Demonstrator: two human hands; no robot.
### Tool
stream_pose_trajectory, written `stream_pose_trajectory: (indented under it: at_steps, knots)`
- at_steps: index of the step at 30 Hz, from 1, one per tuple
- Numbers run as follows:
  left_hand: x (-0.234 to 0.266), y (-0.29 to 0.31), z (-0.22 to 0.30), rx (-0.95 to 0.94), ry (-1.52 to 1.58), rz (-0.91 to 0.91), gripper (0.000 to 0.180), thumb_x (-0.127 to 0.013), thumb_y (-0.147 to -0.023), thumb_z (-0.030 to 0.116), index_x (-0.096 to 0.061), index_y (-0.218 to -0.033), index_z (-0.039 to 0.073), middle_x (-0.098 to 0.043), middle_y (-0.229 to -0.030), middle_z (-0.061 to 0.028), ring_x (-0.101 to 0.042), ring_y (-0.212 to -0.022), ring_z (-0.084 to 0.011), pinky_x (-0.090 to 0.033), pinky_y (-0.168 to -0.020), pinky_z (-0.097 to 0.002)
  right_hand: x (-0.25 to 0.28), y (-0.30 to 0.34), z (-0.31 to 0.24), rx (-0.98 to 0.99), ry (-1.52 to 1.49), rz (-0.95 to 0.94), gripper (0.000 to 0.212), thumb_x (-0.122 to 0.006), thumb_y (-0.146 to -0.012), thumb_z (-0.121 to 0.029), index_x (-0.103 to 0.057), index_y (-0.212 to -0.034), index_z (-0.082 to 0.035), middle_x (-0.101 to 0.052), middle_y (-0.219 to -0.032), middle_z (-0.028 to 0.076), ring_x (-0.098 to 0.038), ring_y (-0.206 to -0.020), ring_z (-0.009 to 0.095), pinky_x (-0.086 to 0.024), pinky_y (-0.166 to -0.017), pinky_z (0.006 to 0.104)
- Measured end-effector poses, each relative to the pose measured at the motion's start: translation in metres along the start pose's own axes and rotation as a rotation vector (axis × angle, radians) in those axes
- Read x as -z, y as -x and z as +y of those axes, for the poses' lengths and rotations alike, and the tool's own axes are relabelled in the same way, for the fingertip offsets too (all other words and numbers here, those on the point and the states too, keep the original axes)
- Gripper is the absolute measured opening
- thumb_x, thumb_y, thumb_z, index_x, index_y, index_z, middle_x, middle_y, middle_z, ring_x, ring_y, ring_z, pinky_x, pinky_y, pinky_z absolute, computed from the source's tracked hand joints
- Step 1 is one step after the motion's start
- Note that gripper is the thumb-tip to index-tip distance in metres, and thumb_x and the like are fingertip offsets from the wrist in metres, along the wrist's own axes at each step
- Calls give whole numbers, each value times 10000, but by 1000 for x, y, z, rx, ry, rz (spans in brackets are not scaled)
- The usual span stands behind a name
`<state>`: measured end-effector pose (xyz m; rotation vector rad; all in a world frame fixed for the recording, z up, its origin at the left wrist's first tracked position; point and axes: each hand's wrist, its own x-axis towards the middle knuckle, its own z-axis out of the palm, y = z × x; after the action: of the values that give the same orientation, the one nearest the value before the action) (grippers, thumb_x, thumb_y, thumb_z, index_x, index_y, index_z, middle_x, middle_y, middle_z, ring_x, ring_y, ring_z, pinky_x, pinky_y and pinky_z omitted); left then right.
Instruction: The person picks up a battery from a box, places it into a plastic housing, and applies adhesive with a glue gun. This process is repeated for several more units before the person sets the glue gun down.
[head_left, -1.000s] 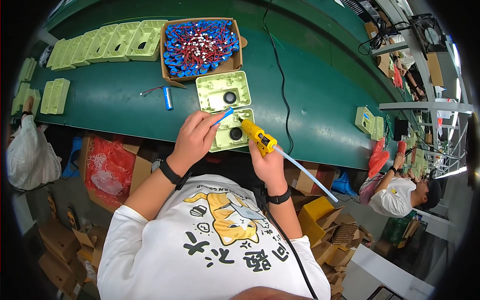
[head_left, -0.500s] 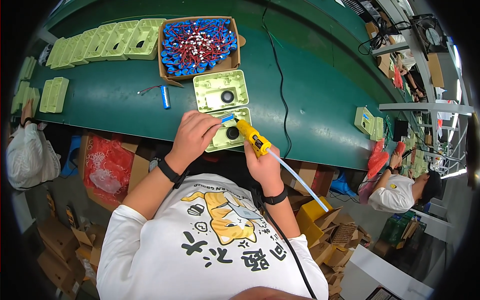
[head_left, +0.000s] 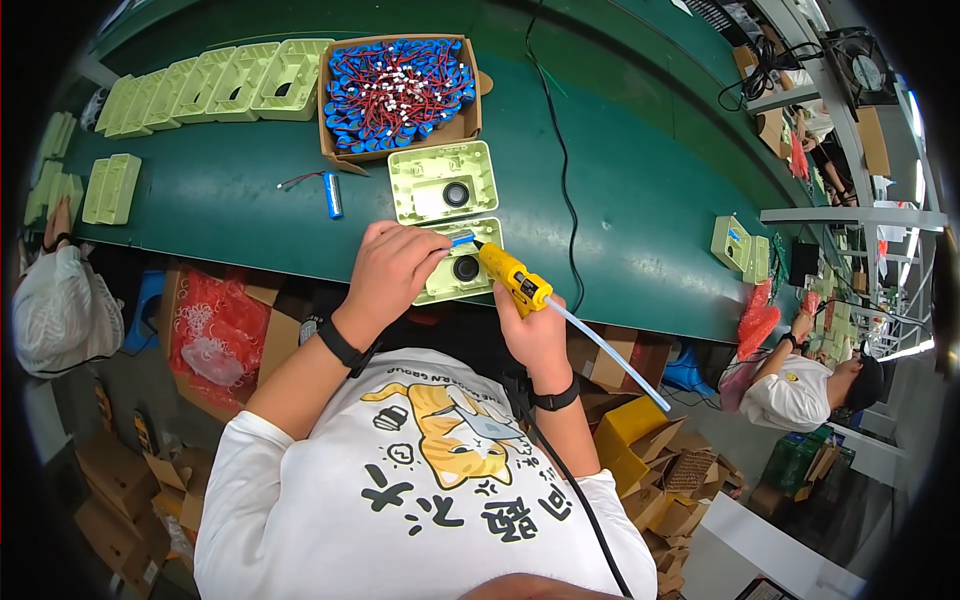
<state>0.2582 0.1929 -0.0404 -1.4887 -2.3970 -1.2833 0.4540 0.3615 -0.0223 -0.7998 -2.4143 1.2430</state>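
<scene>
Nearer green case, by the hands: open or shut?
Open: the nearer green case lies uncovered, its inside and a round black part showing from above.

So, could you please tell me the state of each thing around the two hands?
Left hand: closed on the held battery
Held battery: over the near shell
Right hand: gripping the glue gun
Glue gun: nozzle beside the held battery
Near shell: open side up
Far shell: open side up
Cardboard box: open, filled with wired batteries
Loose battery: lying on bench
</scene>
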Motion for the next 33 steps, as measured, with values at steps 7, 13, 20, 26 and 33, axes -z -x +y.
stream_pose_trajectory:
  at_steps: [7,13,20,26,33]
  knots:
    - [8,-3,-6,-105,-103,-100,127,-838,-1003,186,-823,-1119,137,-761,-962,-4,-714,-947,-251,-521,-962,-410,1,9,1,-123,-153,70,249,-802,-1050,-158,-799,-1164,64,-814,-927,190,-764,-758,306,-593,-718,400]
    - [14,-6,-13,-199,-251,-190,183,-834,-986,196,-835,-1162,147,-697,-994,-3,-664,-1002,-235,-525,-962,-404,1,11,6,-186,-212,35,258,-804,-1053,-164,-789,-1164,68,-809,-943,192,-761,-777,296,-592,-732,398]
    - [20,-5,-12,-228,-294,-231,254,-848,-984,277,-842,-1197,140,-694,-1221,-14,-642,-1134,-220,-529,-1007,-415,-3,8,16,-42,-133,27,283,-799,-1079,-137,-788,-1272,68,-802,-965,69,-684,-790,121,-551,-713,310]
    - [27,-9,-9,-277,-344,-256,304,-832,-1003,324,-838,-1237,131,-686,-1317,-54,-635,-1200,-259,-517,-1065,-443,-2,5,12,-29,-121,21,272,-804,-1067,-131,-793,-1243,76,-804,-952,92,-693,-782,132,-552,-710,312]
    - [36,-6,-21,-292,-311,-328,486,-823,-1004,428,-803,-1388,130,-635,-1529,-127,-591,-1361,-344,-479,-1149,-502,-7,-1,-5,-40,-129,61,185,-796,-1034,-134,-782,-1064,48,-735,-882,184,-712,-733,383,-553,-679,449]
